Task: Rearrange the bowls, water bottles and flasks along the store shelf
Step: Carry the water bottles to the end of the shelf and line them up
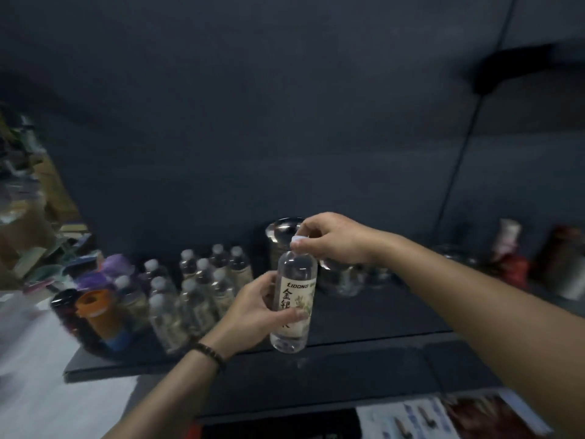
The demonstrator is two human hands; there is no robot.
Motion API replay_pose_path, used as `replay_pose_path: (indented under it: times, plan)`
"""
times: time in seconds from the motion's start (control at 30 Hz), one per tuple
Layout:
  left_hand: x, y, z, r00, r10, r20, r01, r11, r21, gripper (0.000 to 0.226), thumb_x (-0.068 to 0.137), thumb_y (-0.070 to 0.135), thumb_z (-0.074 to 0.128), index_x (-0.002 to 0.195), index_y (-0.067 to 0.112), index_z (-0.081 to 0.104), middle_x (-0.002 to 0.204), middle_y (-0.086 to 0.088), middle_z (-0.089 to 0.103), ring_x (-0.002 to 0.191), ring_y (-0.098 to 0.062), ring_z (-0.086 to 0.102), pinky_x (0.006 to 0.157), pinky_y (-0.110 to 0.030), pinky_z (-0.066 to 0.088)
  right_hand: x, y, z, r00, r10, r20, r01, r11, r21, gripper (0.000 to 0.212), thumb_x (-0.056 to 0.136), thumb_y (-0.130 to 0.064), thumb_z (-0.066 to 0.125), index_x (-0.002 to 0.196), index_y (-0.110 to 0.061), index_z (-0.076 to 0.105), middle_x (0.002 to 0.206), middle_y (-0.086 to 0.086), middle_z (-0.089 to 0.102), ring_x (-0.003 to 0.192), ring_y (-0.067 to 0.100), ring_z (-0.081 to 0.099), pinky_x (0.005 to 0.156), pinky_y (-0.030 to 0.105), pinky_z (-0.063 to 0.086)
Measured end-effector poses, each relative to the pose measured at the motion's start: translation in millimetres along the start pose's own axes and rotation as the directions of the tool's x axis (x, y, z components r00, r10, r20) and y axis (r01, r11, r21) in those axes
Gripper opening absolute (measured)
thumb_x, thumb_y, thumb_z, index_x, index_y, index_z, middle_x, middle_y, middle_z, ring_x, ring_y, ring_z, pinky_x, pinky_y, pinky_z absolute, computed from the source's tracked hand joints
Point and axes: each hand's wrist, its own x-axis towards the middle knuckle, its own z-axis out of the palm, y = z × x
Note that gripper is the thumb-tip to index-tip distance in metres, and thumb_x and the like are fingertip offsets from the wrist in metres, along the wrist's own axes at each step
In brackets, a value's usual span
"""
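A clear labelled water bottle [294,299] with a white cap is held upright just above the front of the dark shelf [380,315]. My left hand [253,312] grips its body around the label. My right hand [335,237] pinches its cap from above. To the left stands a cluster of several matching water bottles [196,286]. Behind the held bottle sit a glass lidded jar [281,236] and glass bowls [345,277], partly hidden by my right hand.
An orange-lidded flask [95,315] and a dark flask [65,307] stand at the shelf's left end, with purple items [104,270] behind. Red and metal containers [538,264] stand at the far right. Printed boxes [443,416] lie on the lower level.
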Motion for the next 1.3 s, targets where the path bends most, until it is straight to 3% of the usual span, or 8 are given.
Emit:
replay_pose_path:
  times: [0.1, 0.2, 0.43, 0.53, 0.67, 0.87, 1.03, 1.3]
  plan:
    - [11.4, 39.9, 86.2, 0.998, -0.001, 0.06, 0.002, 1.0, -0.013, 0.054, 0.08, 0.022, 0.095, 0.127, 0.023, 0.068, 0.117, 0.003, 0.081, 0.108, -0.015, 0.078, 0.094, -0.038, 0.065, -70.7, 65.0, -47.5, 0.993, 0.088, -0.084, -0.085, 0.996, 0.036, 0.036, 0.091, -0.065, 0.071, 0.103, -0.031, 0.076, 0.096, -0.009, 0.079, 0.091, 0.014, 0.075, 0.086, 0.045, 0.063]
    - [21.0, 78.3, 172.9, 0.992, 0.0, 0.129, 0.003, 1.0, -0.024, 0.052, 0.082, 0.02, 0.093, 0.127, 0.024, 0.068, 0.115, 0.008, 0.081, 0.106, -0.009, 0.078, 0.092, -0.033, 0.065, -142.0, 120.5, -87.3, 0.973, 0.154, -0.171, -0.147, 0.988, 0.053, 0.035, 0.088, -0.064, 0.072, 0.105, -0.034, 0.075, 0.098, -0.011, 0.078, 0.091, 0.012, 0.075, 0.084, 0.043, 0.064]
    - [41.7, 142.9, 345.1, 0.946, 0.067, 0.316, -0.051, 0.997, -0.058, 0.055, 0.081, 0.022, 0.094, 0.128, 0.025, 0.065, 0.115, 0.006, 0.081, 0.106, -0.013, 0.078, 0.099, -0.045, 0.063, -282.6, 213.2, -169.0, 0.895, 0.315, -0.317, -0.306, 0.949, 0.08, 0.035, 0.091, -0.066, 0.068, 0.1, -0.033, 0.076, 0.098, -0.008, 0.075, 0.096, 0.01, 0.069, 0.084, 0.034, 0.059]
    - [59.4, 160.7, 402.6, 0.919, 0.099, 0.381, -0.075, 0.994, -0.076, 0.059, 0.077, 0.03, 0.097, 0.126, 0.026, 0.066, 0.116, 0.004, 0.081, 0.108, -0.018, 0.078, 0.1, -0.051, 0.062, -323.0, 243.9, -194.1, 0.855, 0.361, -0.373, -0.361, 0.93, 0.072, 0.028, 0.093, -0.058, 0.072, 0.094, -0.031, 0.072, 0.092, -0.009, 0.072, 0.081, 0.007, 0.069, 0.07, 0.028, 0.054]
    - [88.5, 174.7, 470.7, 0.879, 0.132, 0.458, -0.104, 0.991, -0.085, 0.056, 0.078, 0.027, 0.097, 0.124, 0.029, 0.065, 0.115, 0.004, 0.081, 0.106, -0.015, 0.079, 0.098, -0.049, 0.063, -359.0, 289.9, -221.4, 0.798, 0.433, -0.42, -0.438, 0.894, 0.091, 0.027, 0.093, -0.052, 0.076, 0.099, -0.026, 0.073, 0.091, -0.004, 0.076, 0.082, 0.013, 0.07, 0.071, 0.034, 0.055]
    - [154.8, 180.0, 562.8, 0.809, 0.186, 0.558, -0.115, 0.98, -0.16, 0.065, 0.07, 0.03, 0.101, 0.125, 0.033, 0.067, 0.116, 0.006, 0.08, 0.109, -0.017, 0.077, 0.099, -0.052, 0.062, -381.8, 360.6, -266.0, 0.728, 0.527, -0.437, -0.566, 0.823, 0.049, 0.023, 0.095, -0.048, 0.076, 0.094, -0.026, 0.069, 0.088, -0.009, 0.069, 0.077, 0.006, 0.063, 0.062, 0.021, 0.041]
    - [209.2, 190.5, 635.0, 0.748, 0.204, 0.632, -0.092, 0.974, -0.206, 0.067, 0.069, 0.027, 0.101, 0.126, 0.036, 0.068, 0.122, 0.001, 0.079, 0.113, -0.023, 0.077, 0.1, -0.055, 0.061, -391.5, 405.9, -314.2, 0.689, 0.589, -0.422, -0.677, 0.731, -0.085, 0.04, 0.096, -0.054, 0.071, 0.111, -0.017, 0.069, 0.1, 0.0, 0.071, 0.091, 0.018, 0.067, 0.077, 0.036, 0.055]
    - [265.1, 222.9, 740.7, 0.72, 0.198, 0.666, -0.15, 0.98, -0.129, 0.062, 0.063, 0.04, 0.099, 0.116, 0.041, 0.067, 0.114, 0.011, 0.079, 0.107, -0.012, 0.077, 0.095, -0.049, 0.064, -430.7, 514.2, -379.1, 0.649, 0.64, -0.411, -0.723, 0.687, -0.072, 0.044, 0.088, -0.06, 0.071, 0.098, -0.018, 0.072, 0.088, 0.0, 0.075, 0.081, 0.023, 0.073, 0.074, 0.051, 0.062]
